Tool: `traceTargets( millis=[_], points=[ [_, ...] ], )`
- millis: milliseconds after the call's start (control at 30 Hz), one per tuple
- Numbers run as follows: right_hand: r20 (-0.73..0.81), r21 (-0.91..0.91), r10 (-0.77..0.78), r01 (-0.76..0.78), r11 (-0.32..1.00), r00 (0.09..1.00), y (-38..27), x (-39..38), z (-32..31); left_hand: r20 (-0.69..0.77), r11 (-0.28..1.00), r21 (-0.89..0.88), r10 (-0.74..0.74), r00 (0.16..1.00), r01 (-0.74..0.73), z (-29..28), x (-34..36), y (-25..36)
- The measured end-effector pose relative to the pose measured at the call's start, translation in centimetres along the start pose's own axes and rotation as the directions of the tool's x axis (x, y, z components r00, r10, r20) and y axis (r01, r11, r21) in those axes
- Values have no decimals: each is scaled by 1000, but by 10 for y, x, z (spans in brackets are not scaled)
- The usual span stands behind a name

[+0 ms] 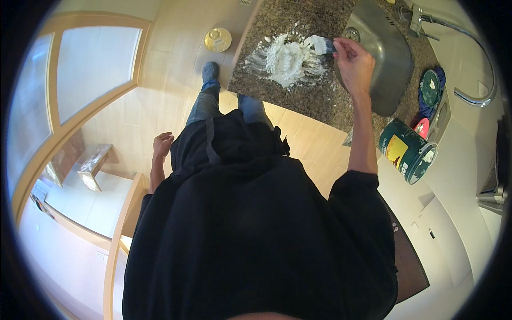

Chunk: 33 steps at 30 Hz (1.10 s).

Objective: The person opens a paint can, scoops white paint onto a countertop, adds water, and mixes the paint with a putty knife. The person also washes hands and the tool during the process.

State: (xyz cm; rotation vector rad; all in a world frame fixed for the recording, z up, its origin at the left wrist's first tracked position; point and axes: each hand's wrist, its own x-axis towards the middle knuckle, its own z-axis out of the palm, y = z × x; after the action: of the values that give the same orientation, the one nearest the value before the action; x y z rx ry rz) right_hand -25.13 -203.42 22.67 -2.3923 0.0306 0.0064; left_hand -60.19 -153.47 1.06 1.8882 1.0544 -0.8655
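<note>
A black shirt (256,229) sits below the white paste (286,60); right hand (354,61) pinches a scraper (321,45) at the paste's right edge, best kept low; left hand (163,145) half-curled, seemingly empty, below-left.

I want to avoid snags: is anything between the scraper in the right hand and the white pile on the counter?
Nothing visible. The right hand holds the scraper at the pile's upper-right edge. The sink and green bucket are farther right, outside that gap.
</note>
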Motion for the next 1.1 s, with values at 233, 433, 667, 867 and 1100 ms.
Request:
traceTargets(
  millis=[233,433,667,867,1100],
  points=[
    [186,-33,-409,422,906,893,-16,-10,20,8,1000,4,-12,1000,12,-4,-4,0],
    [281,-249,-694,749,614,663,-31,-72,18,-5,1000,26,-9,1000,10,-3,-2,18],
    [26,-131,-366,366,921,930,-10,-90,-11,52,999,-32,42,998,-41,-1,15,26],
    [12,447,468,-423,788,883,-1,-115,4,82,998,-38,54,995,-51,-4,26,27],
    [6,680,348,-259,686,938,-27,-86,49,50,997,49,61,997,-64,-18,32,32]
  ],
)
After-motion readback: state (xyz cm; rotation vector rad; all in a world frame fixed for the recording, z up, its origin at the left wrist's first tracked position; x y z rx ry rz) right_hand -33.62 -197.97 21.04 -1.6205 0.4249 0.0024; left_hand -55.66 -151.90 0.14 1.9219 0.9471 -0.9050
